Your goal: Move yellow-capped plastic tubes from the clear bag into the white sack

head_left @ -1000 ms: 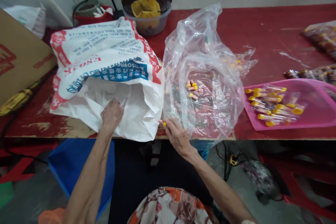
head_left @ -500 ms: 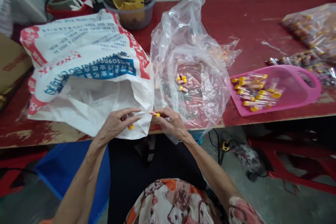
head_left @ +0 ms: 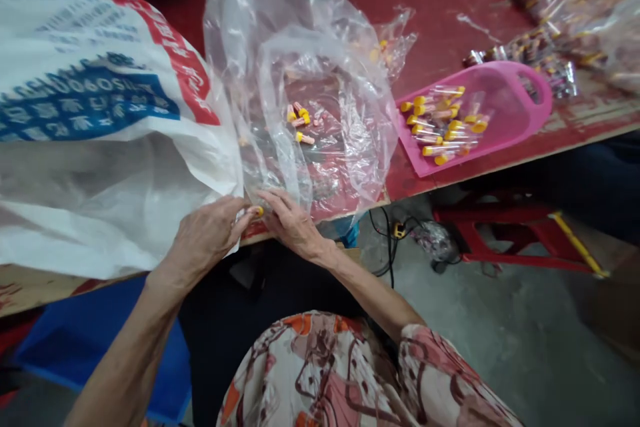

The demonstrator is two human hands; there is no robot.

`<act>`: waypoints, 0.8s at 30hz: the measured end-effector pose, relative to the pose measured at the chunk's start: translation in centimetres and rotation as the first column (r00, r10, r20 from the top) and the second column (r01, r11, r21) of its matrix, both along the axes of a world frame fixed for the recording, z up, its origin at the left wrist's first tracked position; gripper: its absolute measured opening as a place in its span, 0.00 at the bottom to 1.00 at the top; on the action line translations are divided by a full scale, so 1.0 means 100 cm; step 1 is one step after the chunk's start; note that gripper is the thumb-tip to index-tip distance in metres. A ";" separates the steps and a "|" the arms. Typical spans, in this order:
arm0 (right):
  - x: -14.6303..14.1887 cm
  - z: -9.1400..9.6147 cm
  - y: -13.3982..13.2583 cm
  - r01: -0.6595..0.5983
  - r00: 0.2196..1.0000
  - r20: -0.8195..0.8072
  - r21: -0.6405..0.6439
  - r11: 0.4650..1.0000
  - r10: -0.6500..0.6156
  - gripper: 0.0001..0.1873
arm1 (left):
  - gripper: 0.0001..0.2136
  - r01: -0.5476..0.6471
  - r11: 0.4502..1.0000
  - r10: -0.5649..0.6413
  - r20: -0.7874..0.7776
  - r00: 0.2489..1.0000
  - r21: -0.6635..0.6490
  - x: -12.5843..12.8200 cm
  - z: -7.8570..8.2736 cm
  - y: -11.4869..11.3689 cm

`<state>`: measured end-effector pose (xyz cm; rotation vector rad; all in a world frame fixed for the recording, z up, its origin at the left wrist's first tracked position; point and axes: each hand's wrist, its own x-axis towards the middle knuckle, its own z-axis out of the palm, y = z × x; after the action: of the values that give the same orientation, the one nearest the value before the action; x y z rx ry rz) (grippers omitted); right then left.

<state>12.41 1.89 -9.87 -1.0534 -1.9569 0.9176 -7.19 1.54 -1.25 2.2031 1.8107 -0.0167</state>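
At the front edge of the red table [head_left: 440,7], a small yellow-capped tube [head_left: 257,211] sits between both hands, just in front of the white woven sack [head_left: 100,167] and the clear plastic bag [head_left: 320,67]. Held out past the edge, it could slip and drop to the floor. The left hand [head_left: 205,237] pinches it, palm down. The right hand [head_left: 291,223] lays its fingertips on it, though I cannot tell whether they clamp it.

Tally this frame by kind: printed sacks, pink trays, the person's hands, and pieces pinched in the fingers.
printed sack: 1
pink tray: 1
hands: 2, left hand and right hand
yellow-capped piece pinched between both hands: 1
Total: 5
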 end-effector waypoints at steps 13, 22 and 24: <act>0.052 0.011 0.150 0.217 0.820 0.528 0.069 0.974 -0.220 0.27 | 0.16 -0.087 0.988 0.069 -0.136 0.988 -0.125 0.025 0.014 0.007; 0.065 0.040 0.112 0.318 0.946 0.066 0.009 0.948 -0.318 0.19 | 0.13 -0.167 0.986 0.167 0.052 0.985 0.005 0.032 0.003 -0.003; 0.055 0.045 0.085 0.302 0.952 -0.035 -0.036 0.952 -0.304 0.16 | 0.12 -0.194 0.981 0.194 0.158 0.968 -0.020 0.028 -0.008 -0.002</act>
<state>17.90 10.35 -5.38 -1.2997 -1.6911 0.7927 -4.41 1.31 -2.05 1.9534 1.9235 0.1901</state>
